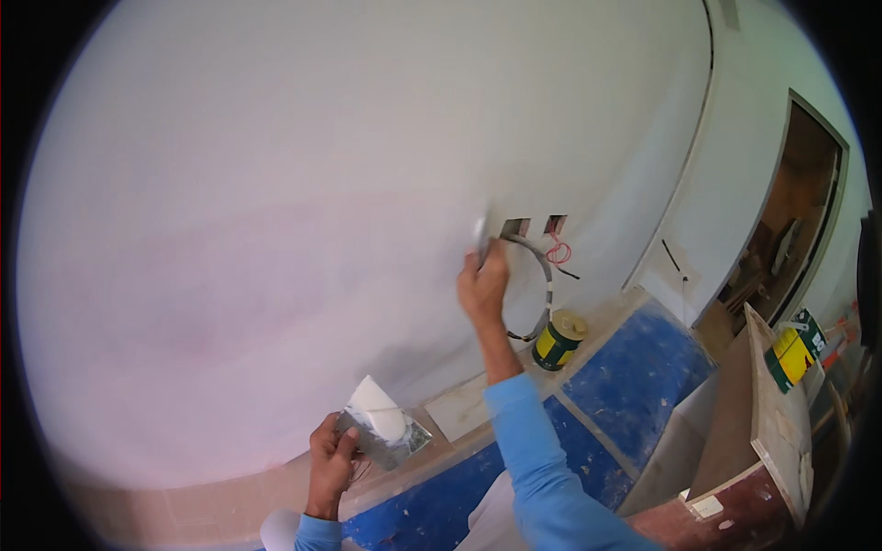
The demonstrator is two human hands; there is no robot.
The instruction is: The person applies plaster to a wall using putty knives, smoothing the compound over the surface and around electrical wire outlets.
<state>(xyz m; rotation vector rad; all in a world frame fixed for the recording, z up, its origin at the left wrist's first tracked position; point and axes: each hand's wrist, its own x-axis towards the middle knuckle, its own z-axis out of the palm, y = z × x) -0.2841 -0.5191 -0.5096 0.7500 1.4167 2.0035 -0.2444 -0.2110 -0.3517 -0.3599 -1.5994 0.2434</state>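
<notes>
White plaster covers a broad, smooth wall (pixel 276 184) that fills most of the view. A small putty knife (pixel 480 235) is held against this wall by the right hand (pixel 484 287), its fingers closed around the handle, just left of two small rectangular openings (pixel 531 225) cut into the wall. Grey cable and a loop of red wire (pixel 558 252) hang out of these openings. Lower down and left of the openings, a flat metal plate (pixel 390 439) loaded with a heap of white filler (pixel 377 409) is gripped by the left hand (pixel 331 459), fingers wrapped around its near edge. Both arms are in blue sleeves.

Judged from this, the filler is being spread around the openings. The next stroke seems to call for a light, steady pull of the blade that keeps clear of the hanging wires.

Below the openings, a green and yellow tin (pixel 558 340) stands at the foot of the wall. The floor (pixel 634 376) there is covered with blue sheeting speckled with white. Right of the openings, past a wall corner, a dark doorway (pixel 790 230) is seen, with wooden boards (pixel 772 413) leaning near it.
</notes>
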